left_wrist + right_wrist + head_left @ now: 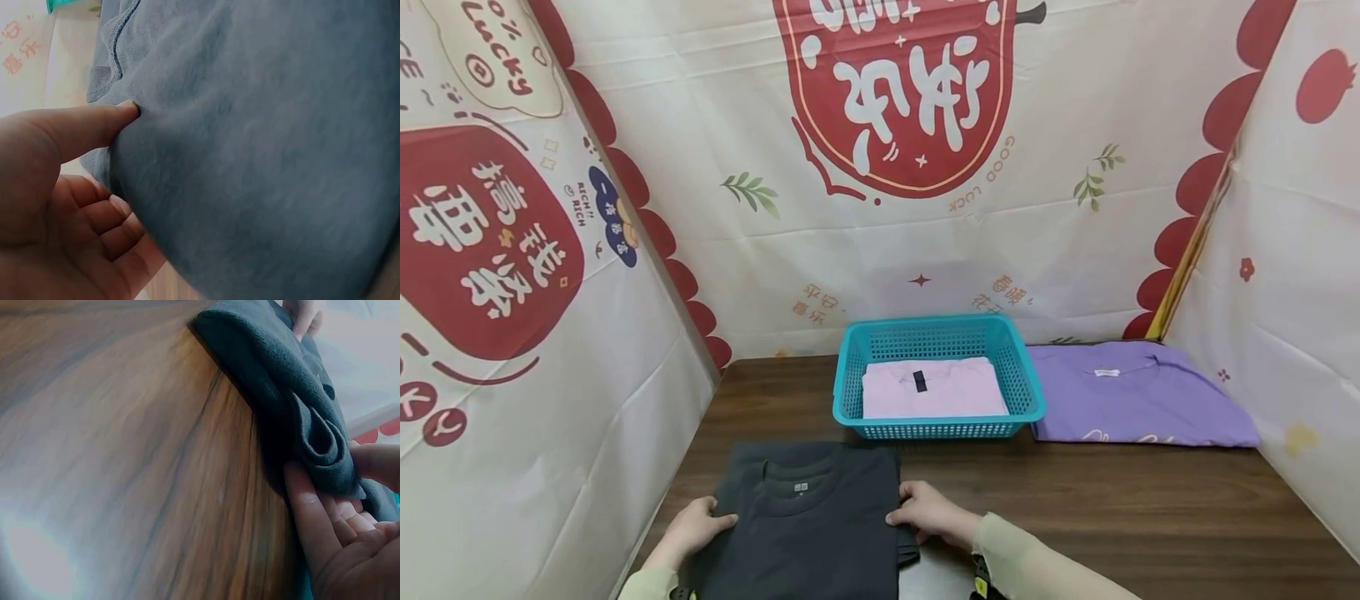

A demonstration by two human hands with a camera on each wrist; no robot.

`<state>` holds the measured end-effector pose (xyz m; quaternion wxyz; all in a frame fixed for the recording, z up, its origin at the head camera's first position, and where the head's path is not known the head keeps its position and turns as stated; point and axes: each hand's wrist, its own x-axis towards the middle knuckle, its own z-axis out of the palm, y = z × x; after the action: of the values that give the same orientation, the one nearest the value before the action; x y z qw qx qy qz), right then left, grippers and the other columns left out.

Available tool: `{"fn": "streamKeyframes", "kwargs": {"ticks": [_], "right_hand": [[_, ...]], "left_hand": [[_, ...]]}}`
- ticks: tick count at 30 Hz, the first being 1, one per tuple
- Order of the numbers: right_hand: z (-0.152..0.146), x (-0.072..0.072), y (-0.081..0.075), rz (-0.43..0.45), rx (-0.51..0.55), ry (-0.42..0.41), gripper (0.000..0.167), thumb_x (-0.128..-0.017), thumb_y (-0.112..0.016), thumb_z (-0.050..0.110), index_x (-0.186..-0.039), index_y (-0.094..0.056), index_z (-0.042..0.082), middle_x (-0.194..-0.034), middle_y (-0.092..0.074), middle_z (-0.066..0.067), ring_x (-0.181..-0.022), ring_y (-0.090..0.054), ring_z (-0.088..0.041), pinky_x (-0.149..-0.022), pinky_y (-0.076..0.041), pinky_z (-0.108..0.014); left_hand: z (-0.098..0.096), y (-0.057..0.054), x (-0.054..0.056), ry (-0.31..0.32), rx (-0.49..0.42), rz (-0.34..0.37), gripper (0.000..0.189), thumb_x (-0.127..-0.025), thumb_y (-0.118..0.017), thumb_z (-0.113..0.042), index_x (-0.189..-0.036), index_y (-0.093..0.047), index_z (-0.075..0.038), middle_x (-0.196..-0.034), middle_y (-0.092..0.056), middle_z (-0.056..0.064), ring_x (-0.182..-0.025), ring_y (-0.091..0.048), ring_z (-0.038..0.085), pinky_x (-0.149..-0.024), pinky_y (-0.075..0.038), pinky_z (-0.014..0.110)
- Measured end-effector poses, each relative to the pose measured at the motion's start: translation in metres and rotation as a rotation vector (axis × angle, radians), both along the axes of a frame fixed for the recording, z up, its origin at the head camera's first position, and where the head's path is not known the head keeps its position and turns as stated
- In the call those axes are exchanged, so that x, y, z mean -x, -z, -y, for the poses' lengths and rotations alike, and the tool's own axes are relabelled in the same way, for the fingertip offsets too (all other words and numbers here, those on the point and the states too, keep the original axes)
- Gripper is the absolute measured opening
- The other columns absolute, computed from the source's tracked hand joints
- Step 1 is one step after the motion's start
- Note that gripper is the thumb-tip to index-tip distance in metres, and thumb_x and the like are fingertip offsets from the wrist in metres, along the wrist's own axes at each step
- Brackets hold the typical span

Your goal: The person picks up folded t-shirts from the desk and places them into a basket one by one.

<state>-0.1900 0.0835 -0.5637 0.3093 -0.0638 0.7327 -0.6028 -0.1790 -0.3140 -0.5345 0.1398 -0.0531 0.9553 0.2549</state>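
Note:
A dark grey T-shirt [820,533], folded to a rectangle with its neckline at the far end, lies at the near left of the table. My left hand [696,527] pinches its left edge, thumb on top and fingers under the cloth, as the left wrist view shows at the thumb [94,128]. At the opposite edge my right hand [931,512] grips the folded layers between thumb and fingers; in the right wrist view the fingers [312,519] sit beneath a rolled fold of the shirt [319,444].
Behind the shirt stands a teal plastic basket [1026,392] holding a folded pink shirt [955,396]. A folded purple shirt [1120,400] lies right of it. The brown wooden table [1105,500] is bounded by printed white cloth walls [1060,250] at the back and sides.

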Motion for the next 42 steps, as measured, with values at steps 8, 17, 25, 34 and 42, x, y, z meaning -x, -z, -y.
{"fn": "streamKeyframes", "kwargs": {"ticks": [8,17,25,34,42], "right_hand": [[-0.037,0.002,0.0,-0.04,-0.051,-0.002,0.018,-0.087,-0.069,0.014,-0.098,-0.059,0.004,-0.062,-0.054,0.001,-0.048,-0.041,-0.01,-0.041,-0.039,-0.023],[-0.074,-0.001,0.001,-0.059,-0.068,-0.01,0.021,-0.087,-0.069,0.015,-0.102,-0.06,0.004,-0.062,-0.053,0.002,-0.048,-0.037,-0.009,-0.041,-0.038,-0.022],[-0.096,-0.007,-0.001,-0.093,-0.059,-0.019,0.023,-0.086,-0.069,0.014,-0.103,-0.059,0.002,-0.059,-0.045,0.005,-0.048,-0.037,-0.007,-0.04,-0.038,-0.02],[-0.128,-0.012,-0.002,-0.092,-0.064,-0.007,0.025,-0.087,-0.068,0.015,-0.105,-0.059,0.0,-0.063,-0.052,0.003,-0.051,-0.043,-0.008,-0.04,-0.038,-0.02],[-0.155,-0.019,-0.001,-0.082,-0.111,0.003,0.023,-0.088,-0.068,0.017,-0.101,-0.057,0.002,-0.064,-0.051,0.003,-0.05,-0.038,-0.009,-0.042,-0.038,-0.022]], "left_hand": [[-0.028,-0.002,0.001,0.032,-0.051,0.008,0.062,-0.084,-0.073,-0.033,-0.112,-0.056,0.02,-0.104,-0.062,0.03,-0.093,-0.061,0.041,-0.077,-0.05,0.052],[-0.056,0.0,-0.004,0.043,-0.15,0.026,0.054,-0.083,-0.076,-0.026,-0.11,-0.057,0.017,-0.092,-0.064,0.017,-0.066,-0.057,0.021,-0.055,-0.049,0.036],[-0.075,0.003,-0.011,0.057,-0.169,0.038,0.053,-0.084,-0.075,-0.027,-0.11,-0.057,0.016,-0.091,-0.063,0.016,-0.059,-0.055,0.021,-0.052,-0.049,0.035],[-0.106,0.001,-0.014,0.121,-0.187,-0.028,0.043,-0.082,-0.076,-0.024,-0.103,-0.06,0.011,-0.082,-0.062,0.01,-0.056,-0.055,0.02,-0.047,-0.049,0.034],[-0.13,0.005,-0.014,0.163,-0.191,-0.003,0.047,-0.084,-0.075,-0.024,-0.107,-0.058,0.014,-0.084,-0.061,0.013,-0.056,-0.054,0.02,-0.047,-0.047,0.034]]}}
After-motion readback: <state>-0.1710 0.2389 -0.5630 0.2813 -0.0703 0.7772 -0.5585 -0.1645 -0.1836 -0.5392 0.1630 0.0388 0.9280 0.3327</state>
